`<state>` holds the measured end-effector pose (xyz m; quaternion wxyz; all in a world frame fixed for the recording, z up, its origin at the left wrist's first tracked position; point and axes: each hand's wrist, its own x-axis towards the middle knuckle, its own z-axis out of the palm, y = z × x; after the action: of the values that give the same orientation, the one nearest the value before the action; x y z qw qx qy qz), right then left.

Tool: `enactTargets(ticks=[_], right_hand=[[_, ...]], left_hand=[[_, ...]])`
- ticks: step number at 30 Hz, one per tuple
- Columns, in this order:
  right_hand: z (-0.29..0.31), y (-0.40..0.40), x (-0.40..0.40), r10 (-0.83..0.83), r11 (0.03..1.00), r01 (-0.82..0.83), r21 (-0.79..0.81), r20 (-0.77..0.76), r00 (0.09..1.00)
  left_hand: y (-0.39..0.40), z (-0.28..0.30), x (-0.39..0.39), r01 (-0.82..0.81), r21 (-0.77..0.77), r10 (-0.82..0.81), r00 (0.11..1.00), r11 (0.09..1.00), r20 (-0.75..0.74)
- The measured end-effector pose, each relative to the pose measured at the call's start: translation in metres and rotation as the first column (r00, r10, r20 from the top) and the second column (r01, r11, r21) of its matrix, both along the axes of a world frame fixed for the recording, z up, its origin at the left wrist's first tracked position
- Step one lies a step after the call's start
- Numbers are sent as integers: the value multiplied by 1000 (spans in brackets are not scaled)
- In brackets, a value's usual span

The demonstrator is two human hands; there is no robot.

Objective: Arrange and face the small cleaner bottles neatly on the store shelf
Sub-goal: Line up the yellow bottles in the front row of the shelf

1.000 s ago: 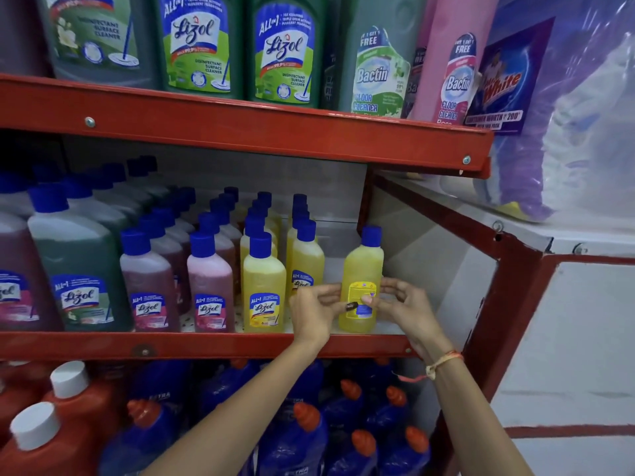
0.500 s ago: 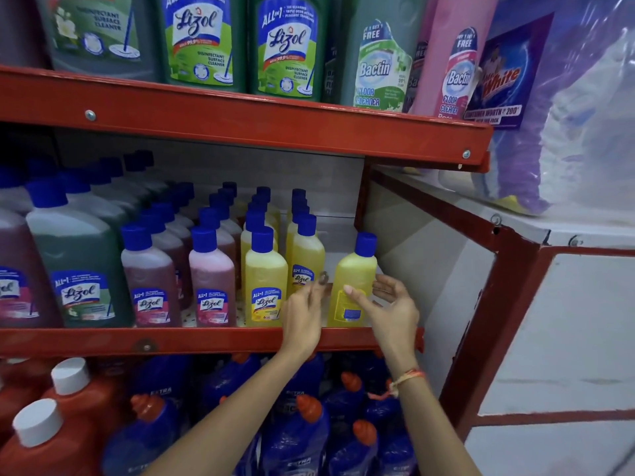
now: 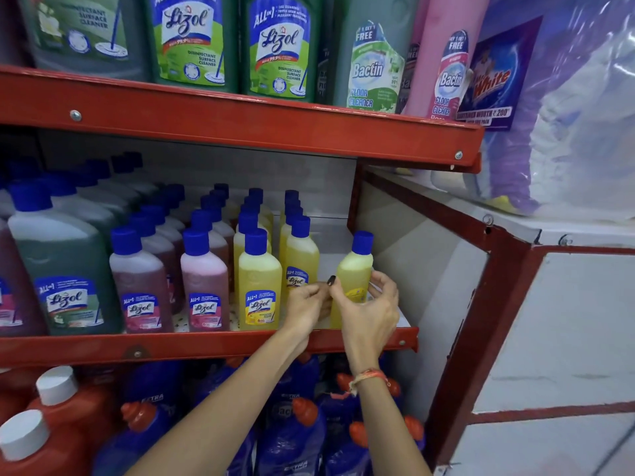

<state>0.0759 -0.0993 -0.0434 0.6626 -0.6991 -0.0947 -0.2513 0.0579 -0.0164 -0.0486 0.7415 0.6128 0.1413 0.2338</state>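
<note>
A small yellow cleaner bottle with a blue cap stands alone at the right end of the middle shelf, leaning slightly right. My right hand curls around its lower half, fingers on its right side. My left hand touches its left side at the base. Rows of small yellow bottles and pink bottles stand to the left with labels facing front. A gap separates the held bottle from the nearest yellow row.
Large green and purple cleaner bottles fill the shelf's left. Big bottles stand on the red top shelf. Blue and red bottles sit below. The rack's red post is to the right.
The yellow bottle was turned between both hands, so its label now faces more to the side. My right hand has wrapped further around it. The view moved closer.
</note>
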Motion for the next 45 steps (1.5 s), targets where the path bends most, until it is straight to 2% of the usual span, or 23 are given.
enactTargets(ticks=[5, 7, 11, 17, 24, 27, 29, 34, 45], right_hand=[[-4, -14, 11, 206, 973, -207, -101, -27, 978], [-2, -21, 16, 301, 949, -304, -88, -43, 953], [5, -31, 27, 508, 857, -514, -44, -102, 855], [15, -34, 40, 653, 743, -668, -55, -163, 740], [6, -39, 32, 618, 766, -642, -40, -231, 752], [-9, -44, 16, 408, 891, -440, -111, -226, 884], [-15, -43, 4, 305, 916, -345, -204, -203, 931], [-6, -28, -12, 250, 899, -315, -303, -235, 939], [-8, -8, -24, 309, 884, -367, -288, -230, 923]], left_hand=[[-2, 4, 2, 138, 32, -138, 990, 990, -3], [-2, 6, 2, 160, 55, -159, 987, 986, -20], [1, 4, -7, 33, 128, -37, 999, 991, 28], [1, -4, -29, -135, 350, 129, 991, 927, 40], [-1, -6, -38, -171, 431, 179, 984, 886, 23], [-6, -10, -42, -210, 461, 231, 973, 862, 11], [-10, -12, -44, -224, 486, 246, 969, 845, 18], [-8, -10, -52, -298, 501, 328, 944, 812, 30], [0, -4, -71, -354, 473, 397, 918, 807, 10]])
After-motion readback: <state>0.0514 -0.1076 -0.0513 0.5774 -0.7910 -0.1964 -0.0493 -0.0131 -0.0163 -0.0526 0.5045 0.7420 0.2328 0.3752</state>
